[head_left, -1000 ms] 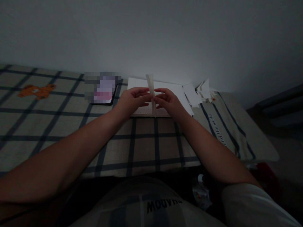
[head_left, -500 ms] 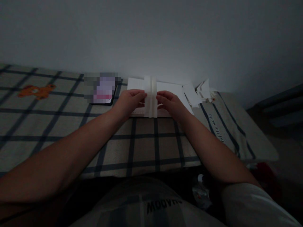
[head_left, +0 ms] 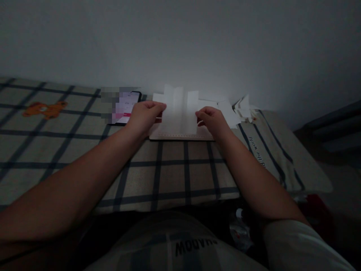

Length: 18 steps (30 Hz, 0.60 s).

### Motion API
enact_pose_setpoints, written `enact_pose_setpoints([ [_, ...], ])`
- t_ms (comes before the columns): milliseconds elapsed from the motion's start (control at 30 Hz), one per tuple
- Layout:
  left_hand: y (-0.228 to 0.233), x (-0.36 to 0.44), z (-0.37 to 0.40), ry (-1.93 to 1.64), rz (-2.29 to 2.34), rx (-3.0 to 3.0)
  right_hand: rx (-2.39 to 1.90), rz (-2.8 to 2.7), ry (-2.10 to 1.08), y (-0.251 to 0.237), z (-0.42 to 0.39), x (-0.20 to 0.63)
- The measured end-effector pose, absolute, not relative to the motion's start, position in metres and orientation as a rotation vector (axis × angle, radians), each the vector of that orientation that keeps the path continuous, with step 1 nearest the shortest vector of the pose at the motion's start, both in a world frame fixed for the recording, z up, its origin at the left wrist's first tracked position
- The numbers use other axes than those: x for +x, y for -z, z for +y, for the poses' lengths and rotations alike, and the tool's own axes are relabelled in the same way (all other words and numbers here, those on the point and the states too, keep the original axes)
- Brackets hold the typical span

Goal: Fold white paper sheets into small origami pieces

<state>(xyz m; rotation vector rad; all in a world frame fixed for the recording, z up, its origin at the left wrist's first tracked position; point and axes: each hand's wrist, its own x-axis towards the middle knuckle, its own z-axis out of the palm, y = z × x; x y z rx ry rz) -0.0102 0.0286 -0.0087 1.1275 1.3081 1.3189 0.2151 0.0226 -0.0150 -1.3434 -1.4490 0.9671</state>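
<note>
From where I stand: creased paper [head_left: 176,113] over the notebook [head_left: 154,134], phone [head_left: 127,106] at nine o'clock. Left hand [head_left: 143,116] pinches the paper's nine-o'clock edge, right hand [head_left: 213,119] its three-o'clock. Best kept level, pull light and even, sparing the creases.

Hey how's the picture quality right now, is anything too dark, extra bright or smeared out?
Head view: dim overall, with the paper brightest and a soft glow on the wall behind it; head view: blocky pixelation hides the left part of the phone; head view: below the near edge of the cloth it is nearly black, leaving the bottle murky.
</note>
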Motion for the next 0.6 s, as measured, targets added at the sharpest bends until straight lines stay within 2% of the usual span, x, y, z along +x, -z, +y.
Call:
enact_pose_setpoints([
  [167,0.006,-0.019,0.037,-1.353,1.31,1.093,-1.469,-1.616,-0.713,0.015,0.03,0.23],
  [333,0.009,-0.02,0.04,-1.349,1.367,1.081,-1.499,-1.68,-0.633,0.016,0.033,0.234],
  [600,0.017,-0.02,0.044,-1.356,1.3,1.148,-1.402,-1.445,-0.886,0.021,0.035,0.232],
])
